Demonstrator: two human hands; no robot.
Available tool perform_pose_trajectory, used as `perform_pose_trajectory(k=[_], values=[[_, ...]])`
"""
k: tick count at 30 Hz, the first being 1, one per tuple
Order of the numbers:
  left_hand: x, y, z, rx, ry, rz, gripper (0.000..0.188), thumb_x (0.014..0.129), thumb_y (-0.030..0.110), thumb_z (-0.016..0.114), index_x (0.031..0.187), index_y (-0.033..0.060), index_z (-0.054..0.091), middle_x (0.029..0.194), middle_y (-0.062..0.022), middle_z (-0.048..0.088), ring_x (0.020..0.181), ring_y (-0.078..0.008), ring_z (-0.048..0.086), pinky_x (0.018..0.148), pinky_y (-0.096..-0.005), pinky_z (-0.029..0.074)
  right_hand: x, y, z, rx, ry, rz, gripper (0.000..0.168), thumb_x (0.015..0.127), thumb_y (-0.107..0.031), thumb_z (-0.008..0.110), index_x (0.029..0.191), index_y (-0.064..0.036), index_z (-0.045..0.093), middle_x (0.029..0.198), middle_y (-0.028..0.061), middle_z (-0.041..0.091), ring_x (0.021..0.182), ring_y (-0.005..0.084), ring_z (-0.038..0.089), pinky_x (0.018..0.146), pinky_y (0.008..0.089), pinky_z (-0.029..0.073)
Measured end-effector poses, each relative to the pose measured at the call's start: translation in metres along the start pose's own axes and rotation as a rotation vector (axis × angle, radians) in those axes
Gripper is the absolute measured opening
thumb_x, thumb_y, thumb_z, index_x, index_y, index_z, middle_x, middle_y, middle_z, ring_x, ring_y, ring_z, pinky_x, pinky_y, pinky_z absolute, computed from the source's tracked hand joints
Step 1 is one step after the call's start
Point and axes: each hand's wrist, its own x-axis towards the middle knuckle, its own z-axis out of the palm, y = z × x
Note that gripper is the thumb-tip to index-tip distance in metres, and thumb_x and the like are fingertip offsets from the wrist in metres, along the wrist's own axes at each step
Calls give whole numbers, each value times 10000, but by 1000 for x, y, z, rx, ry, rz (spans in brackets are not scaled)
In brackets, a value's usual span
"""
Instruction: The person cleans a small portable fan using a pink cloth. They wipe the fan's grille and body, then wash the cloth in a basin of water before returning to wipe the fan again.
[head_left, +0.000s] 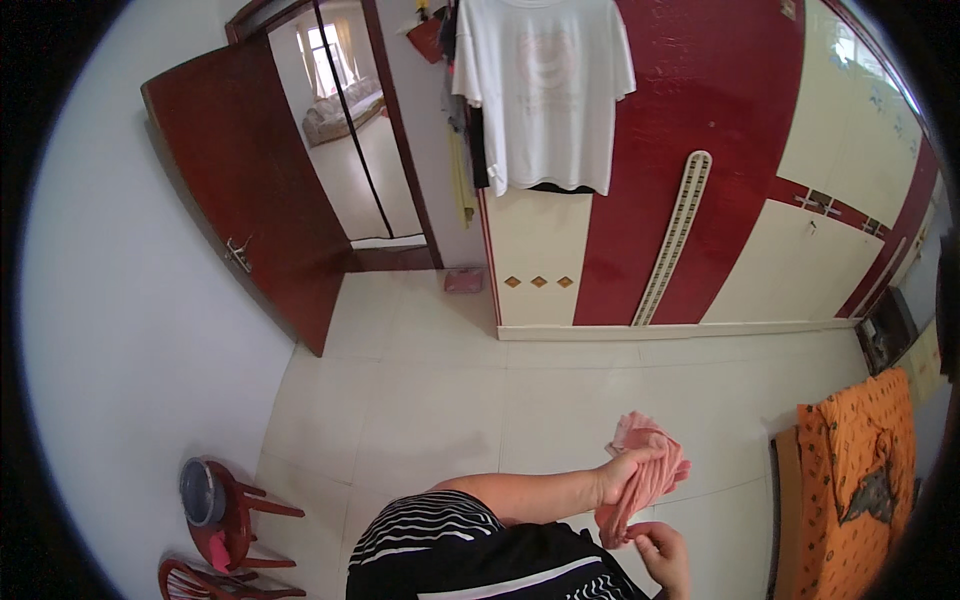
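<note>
A bunched pink cloth (646, 491) hangs between my two hands, in front of my body and above the tiled floor. My left hand (626, 474) is wrapped around its middle, with folds spreading out past the fingers. At the lower end of the cloth, my right hand (663, 553) pinches a corner between thumb and fingertips. Whether the cloth is a towel or a garment cannot be told from its folds.
A red wardrobe with cream panels (645, 247) stands ahead, a white T-shirt (546, 97) hanging on it. An open wooden door (232, 180) is at the left. Below it, a red stool (240, 517) bears a grey basin (201, 491). A bed with orange bedding (847, 465) is at the right.
</note>
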Motion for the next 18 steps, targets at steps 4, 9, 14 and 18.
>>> perform_pose_trajectory(k=[4,9,14,18], values=[[33,-59,60,504,-24,14,359,1043,350,554,1289,89,537,1140,-74,651,1037,-179,643,925,-304,495,-37,53,-77,209,334,42,279,960,-68,650,1216,0,565,1158,119,659,1032,208,659,878,333,541],[106,-133,72,1412,-413,696,264,1031,312,599,1121,65,582,948,-50,638,967,-211,616,870,-391,486,-48,59,-126,177,669,-104,145,880,-101,727,818,17,668,850,100,696,793,191,658,750,340,528],[142,-157,80,989,-298,38,365,1086,346,488,1174,22,632,987,-28,648,914,-145,601,817,-319,511,-85,91,-194,223,665,74,184,909,-68,690,783,-43,558,793,-12,576,756,93,511,716,260,428],[196,-181,89,1169,-277,-16,353,1037,313,580,1177,-8,619,967,-54,687,919,-150,639,857,-319,526,-111,108,-241,402,829,1,156,956,-101,617,835,-76,522,870,-9,543,805,92,505,733,235,403]])
